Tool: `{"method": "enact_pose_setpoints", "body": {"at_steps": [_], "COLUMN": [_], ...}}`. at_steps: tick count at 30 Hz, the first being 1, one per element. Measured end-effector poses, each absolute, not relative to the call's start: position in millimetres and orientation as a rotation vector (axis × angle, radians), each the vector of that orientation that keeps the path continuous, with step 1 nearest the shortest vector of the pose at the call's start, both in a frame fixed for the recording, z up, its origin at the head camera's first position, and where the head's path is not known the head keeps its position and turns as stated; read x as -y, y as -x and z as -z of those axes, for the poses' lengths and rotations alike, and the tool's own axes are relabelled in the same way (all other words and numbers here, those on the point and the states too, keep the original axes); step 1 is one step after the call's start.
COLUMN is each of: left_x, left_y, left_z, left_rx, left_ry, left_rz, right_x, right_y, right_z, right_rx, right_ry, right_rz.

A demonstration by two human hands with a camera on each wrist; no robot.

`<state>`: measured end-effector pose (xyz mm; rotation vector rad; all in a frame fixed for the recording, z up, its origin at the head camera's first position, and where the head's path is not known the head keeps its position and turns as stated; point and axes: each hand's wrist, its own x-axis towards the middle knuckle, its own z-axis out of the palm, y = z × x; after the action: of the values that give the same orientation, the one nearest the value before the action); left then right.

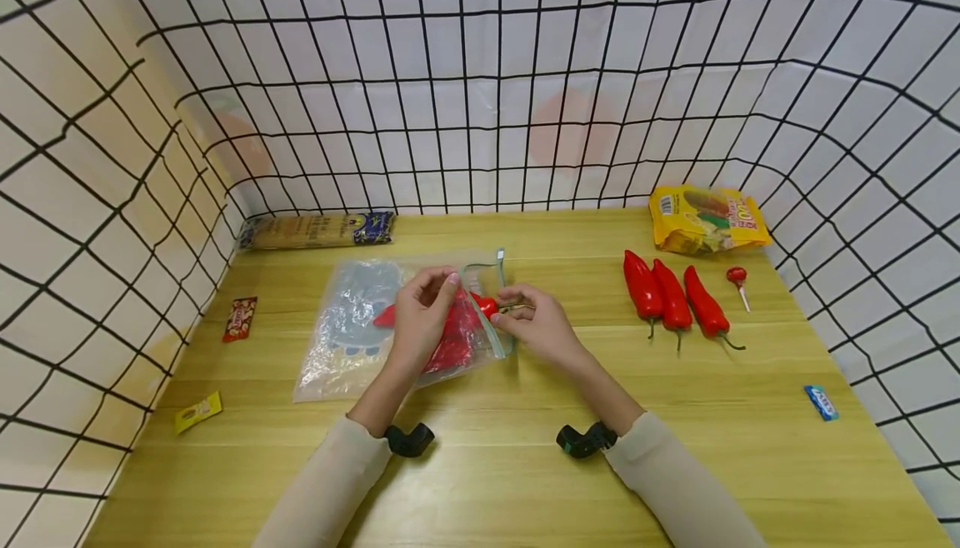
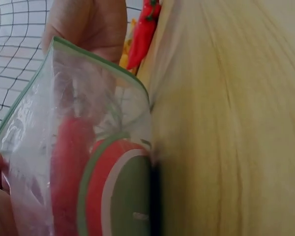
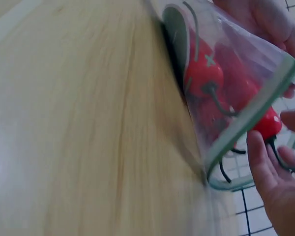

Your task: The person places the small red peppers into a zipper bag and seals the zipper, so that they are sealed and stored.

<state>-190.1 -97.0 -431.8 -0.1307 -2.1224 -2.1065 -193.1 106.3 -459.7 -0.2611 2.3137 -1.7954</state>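
> Got beige sleeves (image 1: pixel 330 481) closest up, then a clear zip bag (image 1: pixel 360 315), open toward the right. Held how?

Pinched near the rim by the left hand (image 1: pixel 420 315), probably to keep it gaping.

> And with the right hand (image 1: pixel 542 325)?

Gripping a red pepper (image 1: pixel 486 305) by the stem end, partway through the bag's mouth, probably to steer from outside. Lying lengthwise left to right, stem out right, body pointing left.

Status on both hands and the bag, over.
Left hand pinching zip bag. Right hand holding red pepper partly inside. Three loose red peppers farther right. Nothing visibly in the way.
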Motion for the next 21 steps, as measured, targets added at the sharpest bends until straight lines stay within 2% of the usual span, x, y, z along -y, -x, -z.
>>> {"method": "enact_pose_setpoints", "body": {"at_steps": [6,16,21], "left_x": [94,93,94], "left_y": [186,184,194], "left_z": [430,425,442], "left_rx": [2.132,2.176,2.189], "left_ry": [0.134,0.099,0.078], "left_rz": [2.098,2.076,2.075], "right_x": [-122,-158,-159], "right_y": [188,153,137], "right_z": [457,434,428], "right_rx": [-2.248,-2.306,-2.253], "right_ry": [0.318,0.467,0.530], "right_rz": [1.839,1.897,1.891]}}
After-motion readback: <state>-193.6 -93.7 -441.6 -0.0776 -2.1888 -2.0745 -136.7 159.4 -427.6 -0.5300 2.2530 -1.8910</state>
